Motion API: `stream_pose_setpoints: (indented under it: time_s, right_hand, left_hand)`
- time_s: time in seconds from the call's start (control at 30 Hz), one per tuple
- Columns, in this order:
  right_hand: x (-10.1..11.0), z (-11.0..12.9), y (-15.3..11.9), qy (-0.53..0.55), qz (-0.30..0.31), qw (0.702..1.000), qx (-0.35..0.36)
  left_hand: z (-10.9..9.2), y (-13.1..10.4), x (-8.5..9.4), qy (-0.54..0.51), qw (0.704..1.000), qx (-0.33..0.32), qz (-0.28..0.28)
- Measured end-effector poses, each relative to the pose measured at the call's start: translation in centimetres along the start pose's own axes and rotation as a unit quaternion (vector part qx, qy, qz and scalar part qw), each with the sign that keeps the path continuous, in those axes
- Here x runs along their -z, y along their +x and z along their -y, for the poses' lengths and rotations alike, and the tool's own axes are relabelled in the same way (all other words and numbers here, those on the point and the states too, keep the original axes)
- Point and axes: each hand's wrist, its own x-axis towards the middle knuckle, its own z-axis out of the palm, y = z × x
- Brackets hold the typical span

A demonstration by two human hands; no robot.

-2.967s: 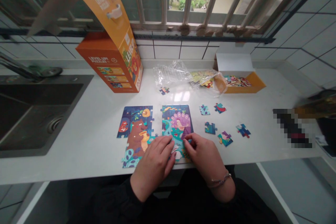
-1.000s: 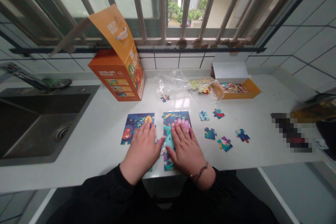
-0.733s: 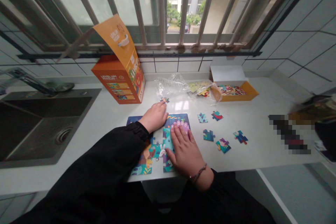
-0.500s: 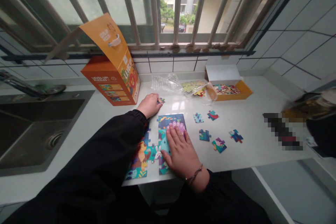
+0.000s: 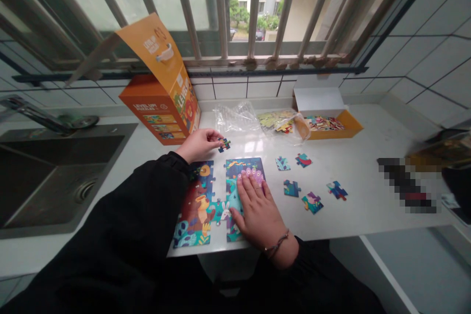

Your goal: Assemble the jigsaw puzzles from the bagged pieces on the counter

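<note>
Between the thumb and fingers of my left hand (image 5: 201, 144) is a small dark blue puzzle piece (image 5: 224, 145), above the back edge of the joined puzzle. My right hand (image 5: 258, 208) lies flat with fingers spread on the right part of the puzzle (image 5: 233, 169). The left part of the puzzle (image 5: 202, 208) shows an animal on red and blue; a rabbit piece (image 5: 221, 212) links the two parts, with a gap above it. Loose to the right are a light blue piece (image 5: 282, 163), a piece with a red shape (image 5: 303, 159) and several others.
An orange puzzle box (image 5: 158, 113) stands open at the back left, beside the sink (image 5: 69, 176). Clear plastic bags (image 5: 237, 117) and a yellow box (image 5: 349, 125) of pieces lie along the back. A blurred dark object (image 5: 408, 186) is at the right.
My left hand has lifted the small piece and drawn slightly left, uncovering more of the puzzle's left part. My right hand stays on the puzzle. The view has shifted slightly.
</note>
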Motion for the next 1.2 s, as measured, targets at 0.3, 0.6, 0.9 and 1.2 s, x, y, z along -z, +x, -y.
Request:
stream_pose_setpoints:
  time_s: [0.3,0.6,0.9,1.2]
  right_hand:
    - [-0.1,-0.1,-0.1,-0.011,0.001,1.000,0.000]
    - [0.2,-0.1,-0.3,0.010,-0.034,0.999,0.010]
    - [3.6,-0.3,-0.4,0.201,-0.109,0.968,0.103]
    - [6.5,0.6,5.2,0.202,-0.039,0.972,0.116]
  left_hand:
    - [-0.8,-6.8,-0.1,-0.062,0.996,0.038,0.058]
    - [-2.8,-10.1,-0.5,-0.039,0.995,0.045,0.075]
    - [-4.2,-15.5,-3.9,-0.142,0.987,0.070,0.043]
    - [-2.7,-14.5,-3.0,-0.243,0.962,0.098,-0.070]
